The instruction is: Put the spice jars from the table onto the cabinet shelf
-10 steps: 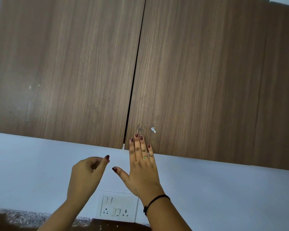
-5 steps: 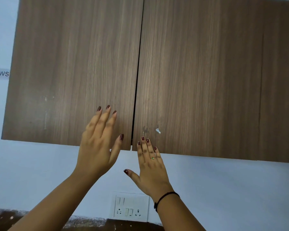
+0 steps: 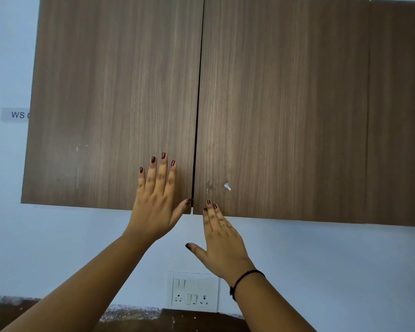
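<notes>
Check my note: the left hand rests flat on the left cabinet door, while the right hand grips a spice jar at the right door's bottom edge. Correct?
Not quite. The head view shows the right hand holding no jar; its straight fingers reach the bottom edge of the right door. The left hand does rest flat on the left door.

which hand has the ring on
The right hand, fingertips at the bottom edge of the right door: it wears a green-stoned ring and a black wrist band. The left hand, spread over the left door, wears neither.
</notes>
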Available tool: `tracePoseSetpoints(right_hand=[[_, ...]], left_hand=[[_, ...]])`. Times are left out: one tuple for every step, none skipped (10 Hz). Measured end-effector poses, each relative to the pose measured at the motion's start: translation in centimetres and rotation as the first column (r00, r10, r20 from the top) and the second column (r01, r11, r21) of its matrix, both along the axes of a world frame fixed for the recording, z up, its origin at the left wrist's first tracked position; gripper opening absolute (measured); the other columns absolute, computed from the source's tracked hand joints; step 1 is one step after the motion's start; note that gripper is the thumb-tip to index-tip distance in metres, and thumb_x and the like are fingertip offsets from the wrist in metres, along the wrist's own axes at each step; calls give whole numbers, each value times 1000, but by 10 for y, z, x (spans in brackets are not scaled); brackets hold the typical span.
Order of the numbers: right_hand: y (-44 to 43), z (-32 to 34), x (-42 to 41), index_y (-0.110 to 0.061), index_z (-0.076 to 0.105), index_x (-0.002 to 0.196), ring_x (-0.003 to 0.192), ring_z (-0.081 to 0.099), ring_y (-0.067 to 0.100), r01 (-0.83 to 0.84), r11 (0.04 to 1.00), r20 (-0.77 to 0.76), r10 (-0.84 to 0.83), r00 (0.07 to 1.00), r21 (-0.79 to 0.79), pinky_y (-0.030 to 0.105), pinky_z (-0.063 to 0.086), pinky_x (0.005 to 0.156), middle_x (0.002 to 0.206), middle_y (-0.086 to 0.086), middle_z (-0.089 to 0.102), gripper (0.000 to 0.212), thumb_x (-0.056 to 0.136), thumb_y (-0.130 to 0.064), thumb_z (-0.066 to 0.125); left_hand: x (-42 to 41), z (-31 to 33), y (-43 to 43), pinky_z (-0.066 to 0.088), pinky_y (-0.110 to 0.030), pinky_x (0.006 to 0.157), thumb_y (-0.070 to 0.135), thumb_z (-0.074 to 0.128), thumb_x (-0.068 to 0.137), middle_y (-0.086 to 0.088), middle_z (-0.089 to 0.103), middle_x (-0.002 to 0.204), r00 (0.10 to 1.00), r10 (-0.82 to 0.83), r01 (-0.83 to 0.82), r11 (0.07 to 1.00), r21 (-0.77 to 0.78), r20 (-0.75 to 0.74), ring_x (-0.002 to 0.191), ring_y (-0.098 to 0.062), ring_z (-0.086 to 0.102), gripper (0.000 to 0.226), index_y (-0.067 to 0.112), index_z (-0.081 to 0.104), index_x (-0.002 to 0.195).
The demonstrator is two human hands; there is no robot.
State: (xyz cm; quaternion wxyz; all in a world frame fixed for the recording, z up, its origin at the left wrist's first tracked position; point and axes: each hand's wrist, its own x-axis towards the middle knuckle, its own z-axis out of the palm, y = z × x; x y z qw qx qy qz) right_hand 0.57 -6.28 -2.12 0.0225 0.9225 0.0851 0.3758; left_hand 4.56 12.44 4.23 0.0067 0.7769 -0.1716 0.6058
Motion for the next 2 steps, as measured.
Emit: tracePoseSetpoints(right_hand=[[-9,-3,-24,-18,-7,156,152,-4,18,-13,1000,-51,13,999,9,29,2,118,164,-1,-10,92,87,-76,14],[-15,-3,-49,-18,-8,156,152,-7,17,-9,1000,-22,9,1000,-4,29,-3,119,164,0,-12,88,93,-72,20]], left_hand=[[-3,-3,1,5,-55,124,63,30,96,-18,-4,166,1000,-7,7,1000,7,-17,154,-35,-6,88,6,7,158],[-15,2,-4,5,-55,124,62,31,96,-18,-6,166,999,-34,34,999,-8,-13,154,-36,-6,87,6,6,158]])
